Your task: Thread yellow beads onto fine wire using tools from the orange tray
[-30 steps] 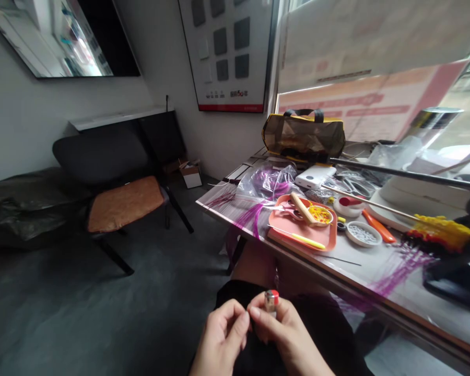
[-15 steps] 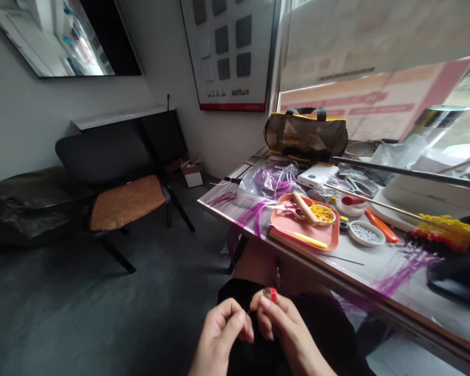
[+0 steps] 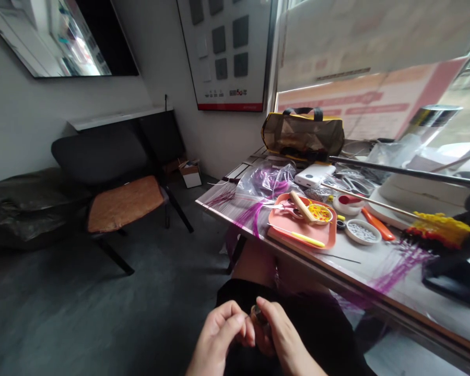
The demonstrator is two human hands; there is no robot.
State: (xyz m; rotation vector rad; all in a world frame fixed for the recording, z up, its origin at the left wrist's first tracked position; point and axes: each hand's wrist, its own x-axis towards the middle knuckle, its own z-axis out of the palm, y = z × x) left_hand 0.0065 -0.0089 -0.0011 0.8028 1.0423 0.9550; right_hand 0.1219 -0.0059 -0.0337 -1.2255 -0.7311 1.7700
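Note:
Close together over my lap are both hands. My left hand [image 3: 225, 331] is closed in a pinch; a thin strand seemed to run from its fingertips in the earlier frame, but what it holds is too small to make out now. My right hand [image 3: 276, 331] is closed around a small lighter [image 3: 258, 312], with its metal top showing beside the left fingertips and the thumb raised close to it. The rest of the lighter is hidden in my fingers. I cannot tell whether a flame is lit. Dark cloth [image 3: 321, 324] covers my lap beneath the hands.
To the right, the table [image 3: 379, 263] bears a pink tray [image 3: 274, 230] with a yellow-handled hook [image 3: 307, 239], scissors and a bowl of yellow bits [image 3: 319, 213]. Purple strands [image 3: 254, 216] hang over its edge. A white bead dish [image 3: 363, 231] stands nearby. At left is a chair [image 3: 123, 203].
My right hand has turned and its thumb has lifted; the lighter's red part no longer shows, its metal top does. My left hand has barely moved. The view has shifted slightly.

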